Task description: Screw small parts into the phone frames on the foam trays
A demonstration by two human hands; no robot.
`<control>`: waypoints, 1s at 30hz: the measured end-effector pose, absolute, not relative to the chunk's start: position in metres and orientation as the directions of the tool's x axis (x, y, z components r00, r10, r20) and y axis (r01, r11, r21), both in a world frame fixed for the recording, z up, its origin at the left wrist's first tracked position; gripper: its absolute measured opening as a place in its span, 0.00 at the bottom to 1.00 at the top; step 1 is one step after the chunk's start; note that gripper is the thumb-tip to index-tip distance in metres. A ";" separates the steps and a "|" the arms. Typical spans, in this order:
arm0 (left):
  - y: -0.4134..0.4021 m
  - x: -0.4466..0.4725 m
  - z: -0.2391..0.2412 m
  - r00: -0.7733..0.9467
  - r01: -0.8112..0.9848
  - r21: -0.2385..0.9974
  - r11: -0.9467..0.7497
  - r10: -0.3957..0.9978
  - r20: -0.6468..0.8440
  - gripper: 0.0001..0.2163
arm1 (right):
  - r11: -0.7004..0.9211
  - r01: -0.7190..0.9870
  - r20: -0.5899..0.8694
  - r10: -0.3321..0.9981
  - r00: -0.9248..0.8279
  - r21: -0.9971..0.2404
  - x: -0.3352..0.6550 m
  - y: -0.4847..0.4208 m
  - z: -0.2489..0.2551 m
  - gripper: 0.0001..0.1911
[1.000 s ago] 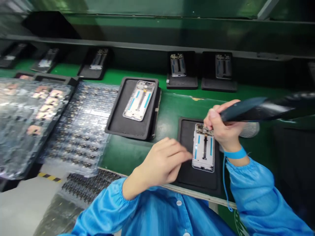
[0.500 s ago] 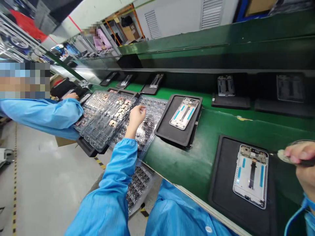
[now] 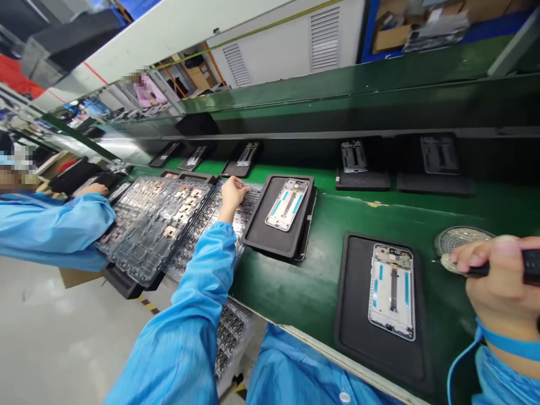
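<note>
My left hand (image 3: pixel 233 197) is over a clear plastic tray (image 3: pixel 202 228) with rows of small dark components. Its thumb and fingers are pinched together, and what they hold is too small to make out. My right hand (image 3: pixel 502 275) grips a black-handled screwdriver (image 3: pixel 529 267), its thin tip pointing left. Just behind it lies a round metal dish (image 3: pixel 459 237) with a grainy surface. Left of the right hand, an open phone frame (image 3: pixel 392 292) with blue strips and a black ribbon cable rests on a black tray (image 3: pixel 352 315).
Another phone frame (image 3: pixel 287 203) sits on stacked black trays (image 3: pixel 257 230) in the middle. Several phones on trays line the green belt (image 3: pixel 324 183) behind. At left, a co-worker's blue sleeve (image 3: pixel 59 225) reaches beside a tray of metallic parts (image 3: pixel 156 216).
The view has swung right, so things sit further left in it. My left hand has closed its fingers over the component tray. More of my right hand and the screwdriver shows.
</note>
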State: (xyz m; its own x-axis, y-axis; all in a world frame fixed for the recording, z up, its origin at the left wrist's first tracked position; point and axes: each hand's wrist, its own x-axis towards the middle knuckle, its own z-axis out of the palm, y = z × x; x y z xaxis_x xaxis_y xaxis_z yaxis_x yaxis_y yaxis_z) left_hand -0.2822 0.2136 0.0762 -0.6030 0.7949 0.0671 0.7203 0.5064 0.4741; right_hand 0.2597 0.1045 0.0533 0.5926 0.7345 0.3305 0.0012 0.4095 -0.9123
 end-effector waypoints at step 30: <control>0.018 0.031 0.026 0.598 0.589 0.749 -0.302 0.786 -0.154 0.16 | 0.482 0.024 0.445 0.789 0.423 -0.876 0.273 0.104 0.030 0.28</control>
State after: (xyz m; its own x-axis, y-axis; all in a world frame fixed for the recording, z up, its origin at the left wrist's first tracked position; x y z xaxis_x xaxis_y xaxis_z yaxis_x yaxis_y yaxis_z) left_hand 0.0305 0.0182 0.0259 0.5982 0.7864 -0.1540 0.5895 -0.3017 0.7493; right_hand 0.2728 0.1042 0.0303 0.4229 0.7892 0.4453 0.0240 0.4815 -0.8761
